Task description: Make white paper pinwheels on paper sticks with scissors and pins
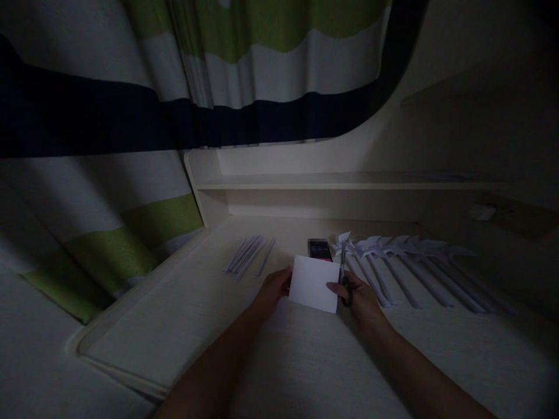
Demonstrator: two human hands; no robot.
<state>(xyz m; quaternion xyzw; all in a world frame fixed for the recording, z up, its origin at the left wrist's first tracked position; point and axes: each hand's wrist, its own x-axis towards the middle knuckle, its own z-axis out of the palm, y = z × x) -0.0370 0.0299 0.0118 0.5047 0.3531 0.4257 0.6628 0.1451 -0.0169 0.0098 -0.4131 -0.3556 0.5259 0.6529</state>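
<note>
A white, roughly square sheet of paper (313, 284) is raised above the desk between my two hands. My left hand (275, 285) grips its left edge, the fingers mostly behind the sheet. At the right edge, my right hand (360, 297) has its thumb lying on the front of the paper. That same hand also holds a pair of scissors (343, 270) with black handles, the blades pointing up and away beside the sheet. Just behind the paper lies a phone (320, 250) with a lit screen, partly covered by the sheet.
Several white paper sticks (247, 256) lie in a group at the left of the desk (174, 331). To the right, several paper pinwheels (402, 262) on paper sticks lie in a row. A shelf (323, 181) runs along the back, below a striped curtain (279, 75).
</note>
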